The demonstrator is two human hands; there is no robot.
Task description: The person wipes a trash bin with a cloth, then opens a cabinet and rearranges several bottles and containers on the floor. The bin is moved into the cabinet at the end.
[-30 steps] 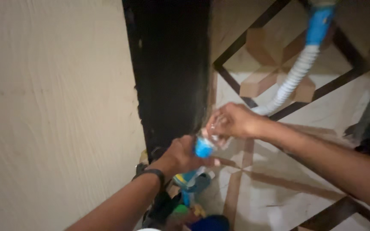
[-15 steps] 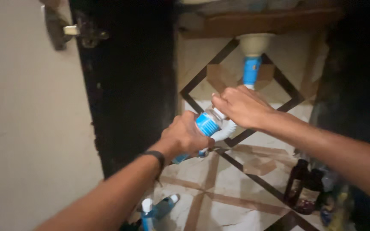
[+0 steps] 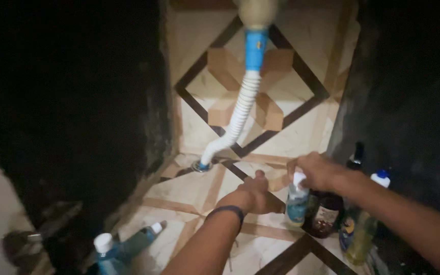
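The right hand (image 3: 315, 172) grips the top of a small clear bottle (image 3: 297, 201), fingers closed; the left hand (image 3: 253, 196), fingers loosely curled and empty, hovers beside it above the tiled floor (image 3: 194, 191). A steady, upright hold suits best.

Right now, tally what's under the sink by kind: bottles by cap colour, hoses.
White-capped bottles: 4, one in the right hand
Dark bottles: 2
Ribbed hose: 1
Total: 7
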